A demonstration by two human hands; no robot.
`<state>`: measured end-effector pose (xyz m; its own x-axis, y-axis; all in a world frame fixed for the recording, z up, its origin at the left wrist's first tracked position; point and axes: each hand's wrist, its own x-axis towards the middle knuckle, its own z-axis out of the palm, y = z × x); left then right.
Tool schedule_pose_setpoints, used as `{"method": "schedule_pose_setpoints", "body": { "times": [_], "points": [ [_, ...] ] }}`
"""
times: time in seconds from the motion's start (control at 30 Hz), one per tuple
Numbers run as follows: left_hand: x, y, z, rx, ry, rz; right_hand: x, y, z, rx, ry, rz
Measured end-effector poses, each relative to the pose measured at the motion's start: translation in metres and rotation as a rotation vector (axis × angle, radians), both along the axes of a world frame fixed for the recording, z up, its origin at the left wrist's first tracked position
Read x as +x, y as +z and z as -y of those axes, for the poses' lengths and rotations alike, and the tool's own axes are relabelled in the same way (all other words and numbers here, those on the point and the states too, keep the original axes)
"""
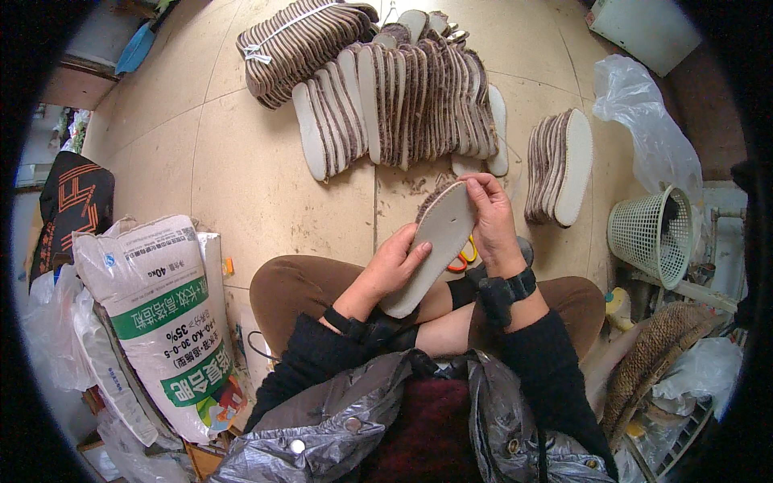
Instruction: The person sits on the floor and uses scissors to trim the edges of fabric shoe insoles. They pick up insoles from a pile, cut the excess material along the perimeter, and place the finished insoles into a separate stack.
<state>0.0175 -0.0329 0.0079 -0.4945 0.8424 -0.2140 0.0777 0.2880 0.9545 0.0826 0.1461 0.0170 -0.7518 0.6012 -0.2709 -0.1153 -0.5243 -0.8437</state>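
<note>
Above my lap I hold one shoe insole (441, 233), its pale smooth face up and brown fleece showing along its upper left edge. My left hand (393, 262) is closed around its left side, thumb on the pale face. At the insole's top right end, my right hand (491, 217) pinches the edge between thumb and fingers. Beneath the insole, scissors with orange and yellow handles (462, 259) show in part near my legs. A long row of fleece insoles (427, 105) stands on edge on the floor ahead of me, and a smaller stack (559, 167) leans to its right.
A tied bundle of insoles (302, 44) lies at the far left. Brown fleece scraps (419, 183) litter the floor. A large white sack (161, 314) stands at my left. To my right are a pale plastic basket (648, 233), a clear plastic bag (644, 121) and a woven mat (656, 362).
</note>
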Motion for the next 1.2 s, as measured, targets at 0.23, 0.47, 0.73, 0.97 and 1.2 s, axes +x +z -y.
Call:
{"method": "schedule_pose_setpoints", "body": {
  "times": [0.23, 0.47, 0.73, 0.97, 1.2],
  "points": [
    [0.0, -0.004, 0.0, 0.016, 0.102, 0.051, 0.007, -0.013, -0.011, -0.122, -0.254, 0.133],
    [-0.002, -0.006, 0.003, 0.049, 0.137, -0.003, 0.011, -0.023, -0.021, -0.184, -0.072, 0.121],
    [-0.004, -0.004, 0.002, 0.074, 0.207, 0.012, 0.001, -0.011, 0.036, -0.167, 0.321, 0.116],
    [-0.002, -0.001, 0.0, 0.138, 0.15, -0.111, 0.004, -0.012, 0.034, -0.354, 0.214, -0.05],
    [0.001, 0.002, -0.002, 0.104, 0.269, 0.203, 0.001, -0.006, 0.012, -0.283, -0.008, -0.106]
  ]
}}
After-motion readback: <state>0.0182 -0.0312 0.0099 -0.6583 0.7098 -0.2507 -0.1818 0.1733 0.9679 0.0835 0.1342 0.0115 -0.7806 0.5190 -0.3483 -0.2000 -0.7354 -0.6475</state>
